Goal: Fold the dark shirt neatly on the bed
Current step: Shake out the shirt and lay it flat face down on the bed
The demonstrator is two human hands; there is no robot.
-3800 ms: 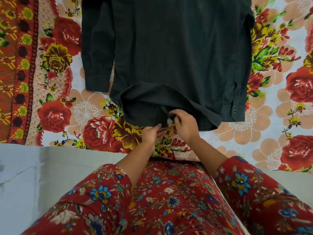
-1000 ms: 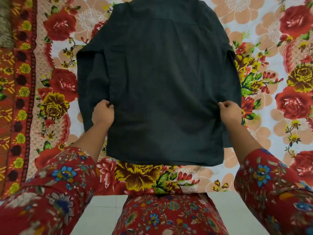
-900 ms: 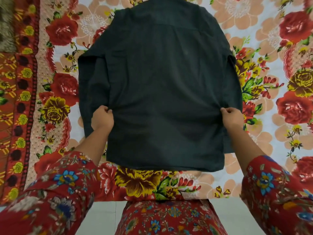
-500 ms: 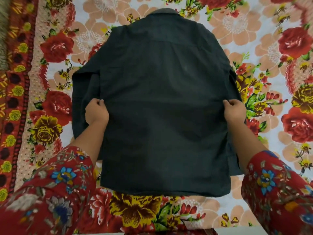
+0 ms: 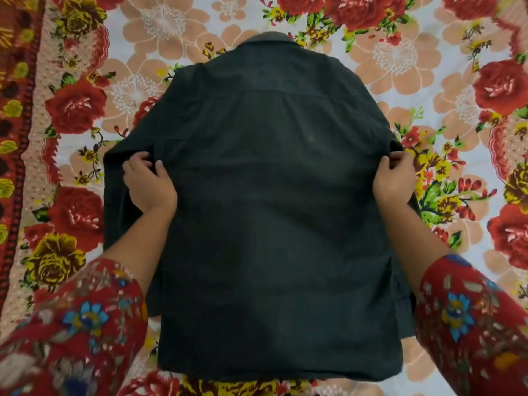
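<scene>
The dark shirt [image 5: 274, 212] lies back-side up on the flowered bed sheet [image 5: 428, 67], collar at the far end and hem nearest me. Its sleeves hang down along both sides, the left one beside my left arm. My left hand [image 5: 148, 185] rests on the shirt's left side at mid height, fingers curled into the cloth by the sleeve. My right hand [image 5: 395, 181] pinches the shirt's right edge at the same height. The shirt's front is hidden underneath.
The sheet with large red, yellow and peach flowers covers the whole view. A red patterned border [image 5: 17, 138] runs down its left side. My red floral sleeves [image 5: 85, 324] fill the lower corners.
Both hands left the hem, moved apart and now hold the shirt's two sides at mid height. The view has shifted forward, so the collar shows and the floor has dropped out.
</scene>
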